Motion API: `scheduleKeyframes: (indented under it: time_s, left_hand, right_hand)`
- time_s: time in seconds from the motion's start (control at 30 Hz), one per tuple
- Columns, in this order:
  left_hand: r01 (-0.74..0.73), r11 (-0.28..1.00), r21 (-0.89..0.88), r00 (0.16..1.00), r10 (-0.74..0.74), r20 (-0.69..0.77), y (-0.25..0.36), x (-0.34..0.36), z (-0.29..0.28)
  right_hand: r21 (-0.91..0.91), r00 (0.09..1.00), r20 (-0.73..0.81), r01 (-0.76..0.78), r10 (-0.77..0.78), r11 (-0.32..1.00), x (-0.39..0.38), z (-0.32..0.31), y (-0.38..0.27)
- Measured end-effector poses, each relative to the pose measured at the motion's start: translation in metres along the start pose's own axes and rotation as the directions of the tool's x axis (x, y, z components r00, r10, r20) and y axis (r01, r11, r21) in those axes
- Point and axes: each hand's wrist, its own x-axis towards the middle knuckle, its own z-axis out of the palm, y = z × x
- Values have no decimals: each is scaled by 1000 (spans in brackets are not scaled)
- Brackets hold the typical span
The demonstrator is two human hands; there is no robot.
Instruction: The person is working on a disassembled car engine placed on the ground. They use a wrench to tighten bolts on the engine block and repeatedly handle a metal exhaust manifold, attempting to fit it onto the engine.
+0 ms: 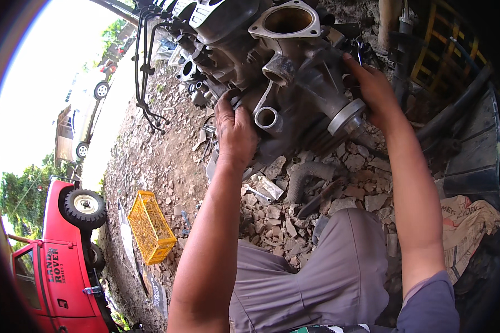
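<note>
A large, dirty metal engine (316, 83) stands in front of me. On its upper part are a round flanged opening (288, 21) and a smaller open pipe stub (268, 117). My left hand (236, 130) grips the engine's left side, its fingertips partly hidden against the metal. At the right side my right hand (375, 91) grips the casting near a round silver pulley-like part (347, 116); some of its fingers are hidden. Bent black metal pipes (144, 69) stick out at the engine's far left.
Broken stones (283, 222) cover the ground, with a spanner (258, 194) and a curved hose (305, 177) lying among them. Further left are a yellow crate (150, 227) and a red off-road vehicle (61, 261). A printed sack (464, 233) and dark panels (475, 150) lie to the right.
</note>
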Motion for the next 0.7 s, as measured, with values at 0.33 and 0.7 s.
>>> scheduleKeyframes:
  time_s: [0.33, 0.7]
  left_hand:
    - [-86, 981, 173, 995, 93, -28, 9, 0, -8]
    - [-74, 984, 165, 979, 103, -177, -6, 0, 10]
  right_hand:
    - [-299, 945, 113, 327, -307, 897, 20, -12, 4]
    - [9, 977, -39, 208, -207, 978, -19, -32, 39]
